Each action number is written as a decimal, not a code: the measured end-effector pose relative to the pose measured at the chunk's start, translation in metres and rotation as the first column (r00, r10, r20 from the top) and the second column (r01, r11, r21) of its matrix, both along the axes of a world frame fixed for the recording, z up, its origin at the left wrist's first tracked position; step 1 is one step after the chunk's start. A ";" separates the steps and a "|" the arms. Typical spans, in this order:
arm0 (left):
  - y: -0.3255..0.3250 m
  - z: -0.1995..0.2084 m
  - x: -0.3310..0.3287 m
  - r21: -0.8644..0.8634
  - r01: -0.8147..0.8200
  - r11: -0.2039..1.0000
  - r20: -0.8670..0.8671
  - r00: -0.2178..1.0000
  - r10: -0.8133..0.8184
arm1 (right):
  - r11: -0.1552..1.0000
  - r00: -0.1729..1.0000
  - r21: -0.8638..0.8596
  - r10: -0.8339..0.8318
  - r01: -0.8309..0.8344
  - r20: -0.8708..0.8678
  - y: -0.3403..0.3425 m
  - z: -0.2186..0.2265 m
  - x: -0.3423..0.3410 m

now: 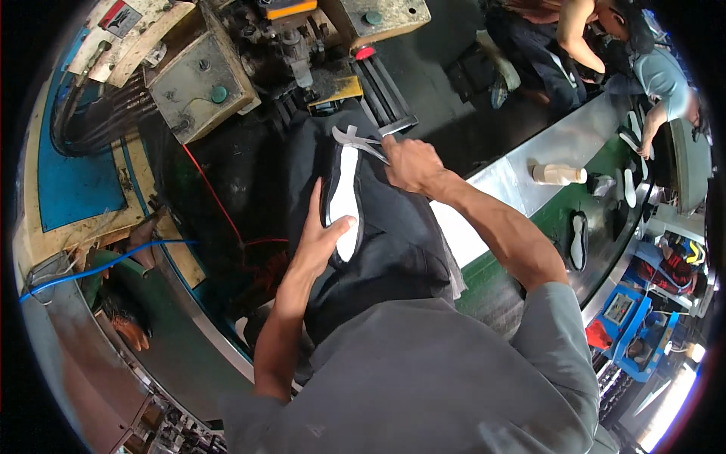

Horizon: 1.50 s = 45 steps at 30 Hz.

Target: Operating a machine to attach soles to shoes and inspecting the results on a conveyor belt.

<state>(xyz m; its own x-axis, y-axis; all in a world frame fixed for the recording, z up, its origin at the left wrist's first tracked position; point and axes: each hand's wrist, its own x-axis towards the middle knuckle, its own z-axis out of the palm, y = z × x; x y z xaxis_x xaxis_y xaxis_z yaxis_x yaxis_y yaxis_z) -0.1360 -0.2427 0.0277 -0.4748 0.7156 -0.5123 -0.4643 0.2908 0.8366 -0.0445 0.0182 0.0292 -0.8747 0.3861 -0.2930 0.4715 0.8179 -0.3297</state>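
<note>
Shoe and pincers, worked over the lap. With the left hand point(314, 244) I steady a long, slim shoe with a black upper and a smooth white sole point(344, 189), sole face up, above the black cloth point(401, 253) covering the lap. The left grip pinches the shoe near its closer end: the thumb lies on the white face, and a finger stretches along the left side. With the right hand point(414, 165) I hold silver-grey metal pincers with a curved head point(352, 139); this grip is wrapped about the handles, and the head sits at the shoe's far end. From my remote post that head appears small and overlaps the dark edge, so I cannot tell whether it bites the material or merely rests there.

Long axis: nearly straight away from the body, the far end pointing toward the oil-stained metal machine point(296, 62).

Step in hand, as I judge it: pincer work at the far edge. The next move seems to call for a firm left hold and a small, controlled turn of the right wrist.

At right, well apart, a metal-and-green worktop point(560, 140) carries a second black shoe with a white sole point(578, 240) and a cream plastic bottle point(554, 175).
</note>
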 end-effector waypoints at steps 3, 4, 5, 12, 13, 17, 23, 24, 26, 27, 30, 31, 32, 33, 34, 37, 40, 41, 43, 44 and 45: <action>-0.006 -0.003 -0.005 0.090 -0.035 0.995 0.077 0.997 0.028 | 0.986 0.899 -0.137 -0.147 0.098 -0.413 0.000 0.040 -0.022; -0.008 -0.004 -0.006 0.109 -0.051 0.993 0.124 0.992 0.038 | 0.950 0.803 -0.217 -0.307 0.225 -0.511 -0.017 0.043 -0.028; -0.014 -0.015 -0.003 0.146 -0.043 0.988 0.053 0.998 0.036 | 0.979 0.925 -0.108 -0.198 0.172 -0.325 -0.021 0.026 -0.026; -0.062 0.019 -0.031 0.292 -0.340 0.894 0.553 0.823 0.132 | 0.942 0.917 -0.221 -0.305 0.252 -0.257 -0.042 0.016 -0.024; -0.075 0.025 -0.032 0.325 -0.377 0.867 0.563 0.814 0.143 | 0.881 0.854 -0.375 -0.414 0.289 -0.315 -0.051 0.021 -0.022; -0.133 0.032 -0.035 0.325 -0.559 0.763 0.514 0.782 0.353 | 0.866 0.851 -0.377 -0.444 0.329 -0.279 -0.057 -0.019 0.001; -0.279 0.025 -0.041 -0.002 -0.862 0.507 -0.028 0.506 0.862 | 0.904 0.873 -0.355 -0.359 0.238 -0.329 -0.018 -0.053 0.039; -0.316 0.012 -0.043 -0.108 -0.872 0.478 -0.209 0.490 0.846 | 0.892 0.871 -0.363 -0.386 0.269 -0.303 -0.012 -0.060 0.043; -0.408 -0.022 -0.054 -0.220 -0.911 0.349 -0.681 0.399 0.614 | 0.891 0.885 -0.364 -0.378 0.270 -0.270 -0.007 -0.059 0.033; -0.436 -0.032 -0.068 -0.348 -0.892 0.289 -0.881 0.416 0.223 | 0.875 0.869 -0.379 -0.416 0.302 -0.267 -0.007 -0.057 0.037; -0.476 -0.052 -0.126 -0.455 -0.882 0.123 -0.872 0.470 0.136 | 0.676 0.766 -0.562 -0.634 0.477 -0.111 -0.003 -0.055 0.044; -0.520 -0.077 -0.143 -0.459 -0.863 0.212 -0.888 0.442 -0.124 | 0.540 0.703 -0.657 -0.711 0.527 -0.021 0.002 -0.060 0.045; -0.560 -0.101 -0.163 -0.506 -0.835 0.217 -0.834 0.409 -0.371 | 0.498 0.686 -0.675 -0.727 0.545 0.018 0.010 -0.068 0.047; -0.564 -0.117 -0.185 -0.612 -0.779 0.138 -0.751 0.518 -0.409 | 0.499 0.655 -0.649 -0.756 0.574 -0.003 0.021 -0.072 0.059; -0.572 -0.120 -0.203 -0.699 -0.714 0.036 -0.653 0.616 -0.441 | 0.498 0.633 -0.637 -0.774 0.589 -0.021 0.018 -0.070 0.055; -0.609 -0.113 -0.268 -0.698 -0.706 0.121 -0.663 0.573 -0.481 | 0.467 0.605 -0.625 -0.797 0.625 0.009 0.041 -0.059 0.067; -0.603 -0.110 -0.319 -0.847 -0.506 -0.160 -0.378 0.787 -0.488 | 0.527 0.591 -0.519 -0.805 0.674 -0.049 0.049 -0.045 0.060; -0.605 -0.109 -0.331 -0.854 -0.496 -0.156 -0.371 0.791 -0.487 | 0.511 0.566 -0.505 -0.823 0.695 -0.053 0.048 -0.042 0.054; -0.622 -0.118 -0.351 -0.873 -0.373 -0.314 -0.230 0.883 -0.409 | 0.516 0.559 -0.466 -0.828 0.719 -0.055 0.056 -0.039 0.049; -0.632 -0.125 -0.353 -0.877 -0.367 -0.310 -0.227 0.885 -0.406 | 0.519 0.560 -0.459 -0.826 0.721 -0.055 0.061 -0.035 0.052; -0.658 -0.129 -0.355 -0.839 -0.464 -0.284 -0.283 0.818 -0.500 | 0.484 0.538 -0.505 -0.842 0.714 -0.047 0.065 -0.039 0.055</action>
<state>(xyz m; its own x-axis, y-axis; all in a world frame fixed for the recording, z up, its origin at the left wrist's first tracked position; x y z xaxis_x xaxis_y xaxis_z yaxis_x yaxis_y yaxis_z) -0.4915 -0.9004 -0.1015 -0.8945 -0.3843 -0.2285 -0.2304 0.8342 -0.5011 0.0102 0.0827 -0.0099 -0.3259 0.8536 -0.4063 0.6897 -0.0793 -0.7198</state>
